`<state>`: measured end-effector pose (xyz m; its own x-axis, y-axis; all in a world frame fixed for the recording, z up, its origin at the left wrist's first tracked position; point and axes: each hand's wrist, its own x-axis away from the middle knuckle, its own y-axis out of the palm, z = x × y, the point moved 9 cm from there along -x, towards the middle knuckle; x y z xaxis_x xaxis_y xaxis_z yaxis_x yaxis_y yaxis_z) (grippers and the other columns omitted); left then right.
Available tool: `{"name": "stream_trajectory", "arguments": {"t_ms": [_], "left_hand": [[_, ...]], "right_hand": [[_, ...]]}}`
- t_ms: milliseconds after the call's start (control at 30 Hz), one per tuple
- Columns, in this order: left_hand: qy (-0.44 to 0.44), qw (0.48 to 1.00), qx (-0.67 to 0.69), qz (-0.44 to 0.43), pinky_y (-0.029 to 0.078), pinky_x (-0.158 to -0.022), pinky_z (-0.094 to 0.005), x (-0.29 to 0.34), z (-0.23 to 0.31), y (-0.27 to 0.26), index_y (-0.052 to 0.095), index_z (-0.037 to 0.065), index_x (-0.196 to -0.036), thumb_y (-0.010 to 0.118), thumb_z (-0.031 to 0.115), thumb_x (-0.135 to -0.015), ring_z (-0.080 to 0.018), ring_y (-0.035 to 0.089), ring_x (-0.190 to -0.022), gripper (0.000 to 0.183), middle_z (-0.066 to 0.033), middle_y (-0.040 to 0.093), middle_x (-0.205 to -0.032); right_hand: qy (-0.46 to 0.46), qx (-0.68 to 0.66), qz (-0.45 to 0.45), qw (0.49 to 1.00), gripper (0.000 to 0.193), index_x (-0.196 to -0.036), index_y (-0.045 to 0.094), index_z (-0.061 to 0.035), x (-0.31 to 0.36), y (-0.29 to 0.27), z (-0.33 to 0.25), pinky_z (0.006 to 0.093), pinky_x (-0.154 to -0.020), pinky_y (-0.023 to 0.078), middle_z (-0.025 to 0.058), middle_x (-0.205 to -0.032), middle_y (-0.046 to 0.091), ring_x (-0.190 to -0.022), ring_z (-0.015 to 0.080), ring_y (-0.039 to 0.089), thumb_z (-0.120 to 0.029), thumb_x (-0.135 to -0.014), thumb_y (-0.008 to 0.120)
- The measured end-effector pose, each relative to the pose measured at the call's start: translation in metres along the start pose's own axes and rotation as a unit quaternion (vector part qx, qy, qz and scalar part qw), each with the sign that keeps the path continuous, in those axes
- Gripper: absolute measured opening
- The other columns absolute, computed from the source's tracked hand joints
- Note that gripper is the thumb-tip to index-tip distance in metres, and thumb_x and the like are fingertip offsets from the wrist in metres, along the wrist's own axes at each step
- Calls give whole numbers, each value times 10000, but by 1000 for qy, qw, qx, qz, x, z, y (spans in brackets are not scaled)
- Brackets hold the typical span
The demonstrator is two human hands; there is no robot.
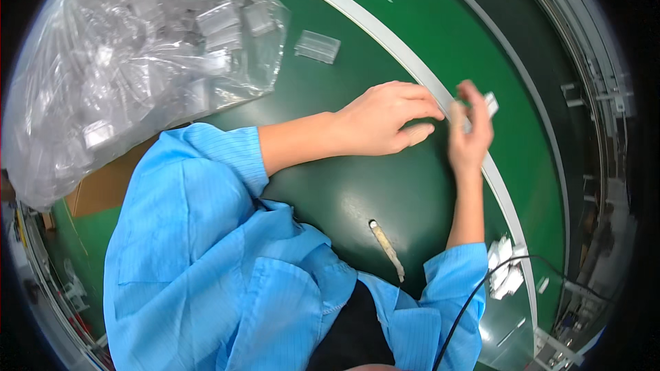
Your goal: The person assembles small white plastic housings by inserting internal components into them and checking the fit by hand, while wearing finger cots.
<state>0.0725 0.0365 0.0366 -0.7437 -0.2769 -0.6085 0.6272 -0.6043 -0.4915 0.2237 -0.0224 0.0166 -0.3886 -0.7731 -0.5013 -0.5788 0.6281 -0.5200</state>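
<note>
My left hand [395,120] reaches across the dark green table with its palm down. Its fingers are bent and its thumb is apart, with nothing seen in them. Close to its right, my right hand [471,130] is raised at the white rail, slightly blurred. A small white piece [491,105] shows behind its fingers, and they seem to grip it; most of that piece is hidden. Beyond my left hand, a clear plastic piece [317,47] lies on the table.
A big clear bag [158,48] full of transparent plastic pieces fills the far left, above a cardboard box [113,175]. A curved white rail [385,31] borders a green belt [440,34]. White pieces [505,268] are heaped by my right sleeve, crossed by a black cable [474,295]. A yellowish strip [387,251] lies near me.
</note>
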Motion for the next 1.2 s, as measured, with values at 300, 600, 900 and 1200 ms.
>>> {"name": "stream_trajectory", "arguments": {"t_ms": [300,600,900,1200], "left_hand": [[-173,905,-388,-12,352,-1048,-448,-112,-162,-136,479,53,-1317,680,119,-700,-335,487,-1195,652,-178,516,-1258],[-286,858,-397,-154,467,-937,-391,-103,-339,-198,485,72,-1328,754,307,-680,-345,565,-1118,740,-229,578,-1214],[-240,960,-143,-9,498,-856,-392,-75,-81,-86,590,7,-1165,752,232,-685,-348,610,-1010,554,-223,614,-1117],[-48,997,-67,-12,484,-890,-403,4,4,-34,523,31,-1219,644,99,-733,-363,560,-1033,506,-192,542,-1150]], "right_hand": [[-3,65,-114,991,267,-1010,661,-16,4,39,-13,346,-864,461,117,-1058,620,-1006,277,584,-174,-802,712],[30,39,-120,992,258,-1001,672,-27,5,40,-4,335,-832,470,100,-1036,632,-981,257,587,-185,-801,716],[246,-269,-2,931,368,-1195,538,44,0,36,4,178,-559,411,74,-1013,606,-745,87,539,-119,-884,647],[251,-422,-55,870,232,-1041,597,-11,15,44,-12,184,-455,364,26,-843,613,-564,43,479,-130,-861,683]]}}
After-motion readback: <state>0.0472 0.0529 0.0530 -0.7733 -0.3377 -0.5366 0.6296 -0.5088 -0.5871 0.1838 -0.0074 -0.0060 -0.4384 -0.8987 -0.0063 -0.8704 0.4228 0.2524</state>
